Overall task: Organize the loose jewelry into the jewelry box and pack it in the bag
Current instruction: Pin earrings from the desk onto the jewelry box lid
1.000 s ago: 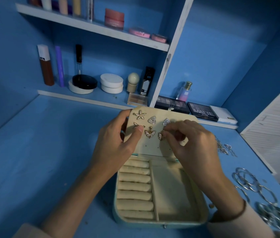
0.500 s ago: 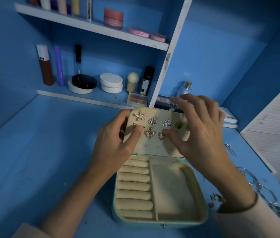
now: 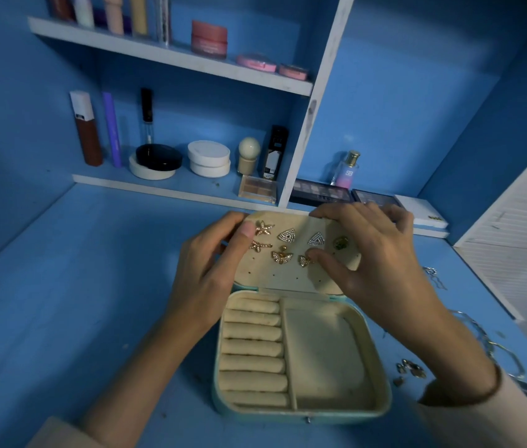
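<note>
The box is parked open on the blue desk, roughly centre and near the front edge. It's teal on the outside and lined in cream all through. The base is split in two: a stack of padded rolls is fitted on the left and a plain tray on the right. The lid is stood up at the back, dotted with small holes, and seven earrings are pinned to it. Two gold starfish are set at the left and two sparkly triangles in the middle. Two butterflies are set just below those, and a round greenish stud at the right. The lid's left edge is clamped by the left hand, with the thumb laid on the front just beside the starfish and the fingers wrapped behind. The top right edge is hooked by the curled fingers of the right hand, and the thumb is pressed on the front right against the right-hand butterfly. So both hands are closed on the lid. Loose bits are scattered on the desk right of the box, near the right wrist. Silver bangles are partly hidden behind that arm, and a chain is left further back.
</note>
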`<action>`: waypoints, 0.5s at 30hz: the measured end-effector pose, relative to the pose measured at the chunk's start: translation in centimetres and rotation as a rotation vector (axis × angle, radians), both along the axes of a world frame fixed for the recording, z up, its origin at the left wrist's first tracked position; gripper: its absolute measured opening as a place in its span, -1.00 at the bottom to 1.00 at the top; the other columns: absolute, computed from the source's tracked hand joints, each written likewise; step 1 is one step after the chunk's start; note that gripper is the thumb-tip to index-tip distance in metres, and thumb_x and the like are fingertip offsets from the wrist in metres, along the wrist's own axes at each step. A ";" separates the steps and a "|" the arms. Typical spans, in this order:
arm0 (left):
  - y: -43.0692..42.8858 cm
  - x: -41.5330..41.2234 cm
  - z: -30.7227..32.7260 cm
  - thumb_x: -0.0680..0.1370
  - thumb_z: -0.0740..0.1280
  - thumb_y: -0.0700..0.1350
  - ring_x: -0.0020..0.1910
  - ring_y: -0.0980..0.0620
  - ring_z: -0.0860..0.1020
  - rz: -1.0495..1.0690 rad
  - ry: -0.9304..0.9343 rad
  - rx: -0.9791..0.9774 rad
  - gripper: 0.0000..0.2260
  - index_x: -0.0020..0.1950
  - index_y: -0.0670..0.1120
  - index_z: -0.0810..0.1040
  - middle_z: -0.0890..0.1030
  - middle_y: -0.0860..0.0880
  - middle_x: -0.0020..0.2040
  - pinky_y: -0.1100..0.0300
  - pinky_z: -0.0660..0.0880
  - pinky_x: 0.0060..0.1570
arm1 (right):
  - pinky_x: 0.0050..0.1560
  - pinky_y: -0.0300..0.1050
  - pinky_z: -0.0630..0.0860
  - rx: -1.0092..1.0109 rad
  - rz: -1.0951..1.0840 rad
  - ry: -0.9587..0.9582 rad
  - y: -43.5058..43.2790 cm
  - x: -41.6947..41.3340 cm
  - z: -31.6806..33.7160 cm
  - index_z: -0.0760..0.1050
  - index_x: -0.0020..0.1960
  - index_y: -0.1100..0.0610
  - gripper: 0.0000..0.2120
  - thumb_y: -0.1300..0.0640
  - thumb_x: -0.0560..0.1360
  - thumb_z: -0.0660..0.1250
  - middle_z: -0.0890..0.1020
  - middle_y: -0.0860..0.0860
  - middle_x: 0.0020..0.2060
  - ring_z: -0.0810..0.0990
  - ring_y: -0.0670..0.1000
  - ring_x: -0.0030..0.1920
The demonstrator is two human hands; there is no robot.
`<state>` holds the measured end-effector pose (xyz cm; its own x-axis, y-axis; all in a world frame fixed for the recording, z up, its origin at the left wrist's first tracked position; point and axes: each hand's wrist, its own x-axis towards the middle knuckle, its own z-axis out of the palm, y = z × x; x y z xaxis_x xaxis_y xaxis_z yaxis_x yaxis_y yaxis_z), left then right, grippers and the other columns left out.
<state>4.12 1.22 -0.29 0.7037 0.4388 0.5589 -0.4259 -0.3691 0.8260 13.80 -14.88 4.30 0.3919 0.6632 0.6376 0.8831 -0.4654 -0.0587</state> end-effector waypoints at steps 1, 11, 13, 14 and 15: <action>0.0 0.0 0.0 0.55 0.16 0.09 -0.37 0.12 0.35 0.001 -0.004 0.002 -0.66 -0.23 -0.15 0.44 0.40 -0.03 -0.39 0.25 0.27 -0.35 | 0.10 -0.11 0.13 0.002 -0.005 -0.007 0.0 -0.1 0.0 0.47 0.11 0.00 -0.68 0.01 0.37 0.38 0.57 -0.11 -0.12 0.48 -0.03 -0.04; 0.0 0.3 -0.4 0.51 0.26 0.01 -0.31 0.05 0.51 0.131 -0.033 0.170 -0.77 -0.22 -0.13 0.52 0.53 0.05 -0.34 0.15 0.48 -0.31 | 0.12 -0.07 0.17 0.028 -0.014 -0.060 -0.5 -0.9 -0.4 0.47 0.11 0.04 -0.70 0.05 0.40 0.38 0.51 -0.09 -0.18 0.46 -0.01 -0.08; 0.1 0.3 -0.4 0.52 0.26 -0.01 -0.32 0.04 0.50 0.145 -0.049 0.219 -0.76 -0.22 -0.16 0.51 0.53 0.01 -0.34 0.12 0.46 -0.33 | 0.11 -0.10 0.15 0.029 -0.015 -0.063 -0.5 -0.9 -0.4 0.48 0.11 0.05 -0.70 0.05 0.39 0.39 0.51 -0.09 -0.17 0.45 -0.02 -0.08; 0.1 0.3 -0.4 0.52 0.26 -0.02 -0.32 0.03 0.50 0.153 -0.053 0.235 -0.76 -0.23 -0.17 0.51 0.53 0.00 -0.34 0.11 0.46 -0.34 | 0.11 -0.11 0.15 0.026 -0.014 -0.061 -0.5 -0.9 -0.4 0.48 0.11 0.05 -0.70 0.05 0.39 0.39 0.52 -0.09 -0.17 0.45 -0.03 -0.08; 0.1 0.3 -0.4 0.52 0.26 -0.02 -0.33 0.02 0.50 0.158 -0.054 0.242 -0.75 -0.23 -0.17 0.51 0.53 -0.01 -0.34 0.09 0.45 -0.34 | 0.12 -0.11 0.14 0.023 -0.012 -0.058 -0.5 -0.9 -0.4 0.48 0.11 0.05 -0.70 0.05 0.40 0.38 0.52 -0.10 -0.17 0.45 -0.03 -0.08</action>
